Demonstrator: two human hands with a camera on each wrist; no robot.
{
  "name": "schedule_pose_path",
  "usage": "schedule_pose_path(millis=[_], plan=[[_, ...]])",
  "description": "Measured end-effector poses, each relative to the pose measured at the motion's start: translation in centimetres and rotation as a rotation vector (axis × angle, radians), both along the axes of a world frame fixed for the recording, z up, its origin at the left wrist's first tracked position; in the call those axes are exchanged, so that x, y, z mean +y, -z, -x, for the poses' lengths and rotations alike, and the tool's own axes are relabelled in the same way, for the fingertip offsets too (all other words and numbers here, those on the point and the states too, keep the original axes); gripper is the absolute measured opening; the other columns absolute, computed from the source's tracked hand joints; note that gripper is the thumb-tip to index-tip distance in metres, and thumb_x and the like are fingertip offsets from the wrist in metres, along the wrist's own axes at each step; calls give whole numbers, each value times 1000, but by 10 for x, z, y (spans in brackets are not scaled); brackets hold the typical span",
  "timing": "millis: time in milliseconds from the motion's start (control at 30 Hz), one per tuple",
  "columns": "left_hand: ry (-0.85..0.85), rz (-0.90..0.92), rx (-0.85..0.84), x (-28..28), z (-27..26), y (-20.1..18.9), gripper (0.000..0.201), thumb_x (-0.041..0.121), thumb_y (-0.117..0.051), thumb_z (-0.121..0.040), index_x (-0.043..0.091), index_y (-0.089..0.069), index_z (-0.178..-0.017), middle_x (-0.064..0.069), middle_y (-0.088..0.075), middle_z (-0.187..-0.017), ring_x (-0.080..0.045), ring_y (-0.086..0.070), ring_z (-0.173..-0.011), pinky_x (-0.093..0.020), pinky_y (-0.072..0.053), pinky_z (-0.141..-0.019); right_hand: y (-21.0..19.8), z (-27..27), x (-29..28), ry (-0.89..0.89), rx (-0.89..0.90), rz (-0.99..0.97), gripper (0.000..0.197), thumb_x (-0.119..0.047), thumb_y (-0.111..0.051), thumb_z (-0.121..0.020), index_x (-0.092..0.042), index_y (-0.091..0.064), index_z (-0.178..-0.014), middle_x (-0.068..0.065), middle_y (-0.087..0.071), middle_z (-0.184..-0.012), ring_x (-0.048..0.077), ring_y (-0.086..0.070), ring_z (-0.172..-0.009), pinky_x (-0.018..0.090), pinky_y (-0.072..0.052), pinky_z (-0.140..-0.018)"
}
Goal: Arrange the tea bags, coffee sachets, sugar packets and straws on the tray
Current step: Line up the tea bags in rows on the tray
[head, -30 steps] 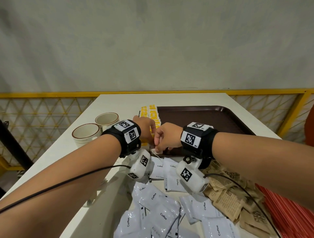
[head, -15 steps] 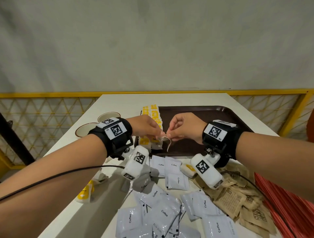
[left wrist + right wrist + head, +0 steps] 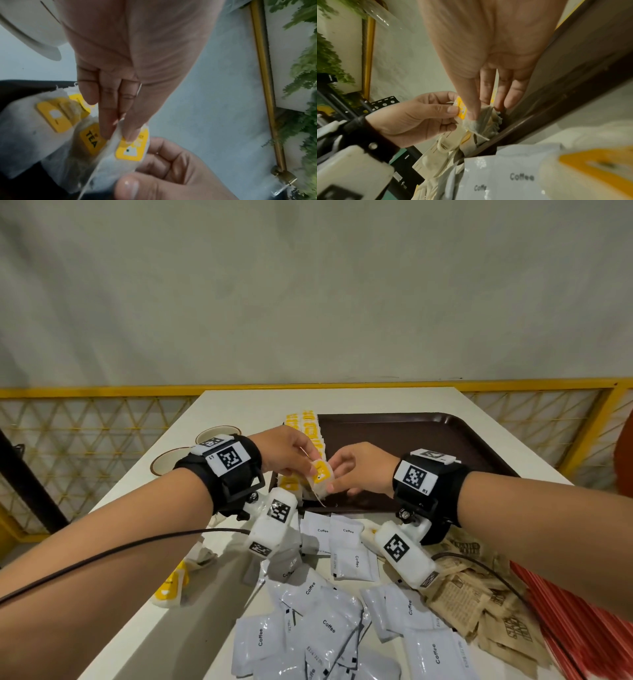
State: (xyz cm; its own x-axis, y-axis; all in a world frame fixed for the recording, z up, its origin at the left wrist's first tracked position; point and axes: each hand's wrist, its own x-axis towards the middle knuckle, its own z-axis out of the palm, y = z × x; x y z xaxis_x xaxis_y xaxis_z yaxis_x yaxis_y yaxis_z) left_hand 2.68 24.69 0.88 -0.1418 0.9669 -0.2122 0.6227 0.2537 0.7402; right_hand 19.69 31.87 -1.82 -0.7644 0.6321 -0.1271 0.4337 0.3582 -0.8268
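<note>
Pinching one tea bag (image 3: 320, 478) with my left hand (image 3: 287, 453) and right hand (image 3: 363, 469); its string, loose before, now gathered, ready for the tray (image 3: 428, 436).

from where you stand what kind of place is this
Probably a fenced-off data-recording station set up as a drinks counter, not a real café. A bare white table holds a brown tray, cups and heaps of coffee sachets, ringed by a yellow mesh barrier before a plain wall.

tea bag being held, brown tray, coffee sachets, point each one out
tea bag (image 3: 320, 474), head view, on its yellow tag
brown tray (image 3: 411, 436), head view, on its bare floor
coffee sachets (image 3: 352, 563), head view, on one white sachet's face
</note>
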Motion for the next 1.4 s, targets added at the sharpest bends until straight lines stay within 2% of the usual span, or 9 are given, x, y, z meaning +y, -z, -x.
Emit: schedule_pose_path(millis=[167,267,633,800,900,1067,1233,1333,1400], plan=[[34,11,309,3,-4,5,13,12,-76,-77,21,-67,-82,5,-65,-77,-11,-59,-75,-27,-52,-77,7,10,-5,10,-70,51,20,2,-76,-76,-10,-61,-79,18,-66,-86,24,-64,-76,32,-56,-73],[25,-4,407,5,-6,10,12,14,-76,-76,21,-68,-80,9,-63,-77,-9,-59,-77,-28,-51,-81,9,15,-4,4,-97,-8,21,-3,-80,-73,-12,-61,-76,10,-67,-77,21,-64,-74,28,-56,-68],[-128,-208,401,8,7,14,11,15,-79,-74,16,-68,-77,11,-57,-71,-8,-54,-70,-21,-43,-63,8,14,1,-7,-93,49,23,-12,-80,-75,-10,-59,-67,12,-67,-74,16,-61,-63,20,-51,-56],[-203,-223,314,1,22,10,6,12,-76,-77,13,-70,-76,9,-59,-69,-9,-54,-70,-22,-44,-67,5,13,5,-74,-172,87,6,-16,-74,-82,-15,-71,-76,4,-67,-75,13,-61,-73,22,-49,-64],[-147,-170,344,-1,16,11,6,15,-73,-81,11,-74,-86,8,-62,-75,-5,-53,-71,-20,-44,-69,4,15,10,61,-83,195,11,-6,-68,-86,-8,-66,-75,5,-65,-65,15,-62,-67,23,-53,-65],[-153,-115,406,4,9,15,12,19,-70,-84,14,-75,-93,-1,-68,-96,-12,-57,-87,-26,-47,-80,12,22,15,237,56,202,18,12,-63,-83,-5,-62,-76,15,-64,-80,21,-64,-73,33,-56,-79],[-220,-145,347,5,9,16,16,18,-67,-86,13,-71,-100,-1,-63,-105,-12,-53,-92,-24,-41,-79,19,26,14,254,91,218,18,11,-64,-82,-6,-65,-77,21,-64,-95,26,-64,-88,31,-57,-78],[-351,-241,83,-1,9,20,25,13,-55,-93,10,-62,-117,-1,-57,-117,-15,-52,-106,-25,-41,-87,17,26,17,318,125,283,17,12,-57,-86,-2,-64,-82,15,-62,-86,25,-61,-91,32,-56,-81],[-433,-269,-150,-6,5,22,33,16,-49,-97,8,-54,-129,-3,-53,-131,-18,-49,-118,-28,-38,-99,19,27,22,314,101,244,21,9,-54,-88,4,-63,-107,7,-59,-83,25,-58,-92,39,-53,-92]])
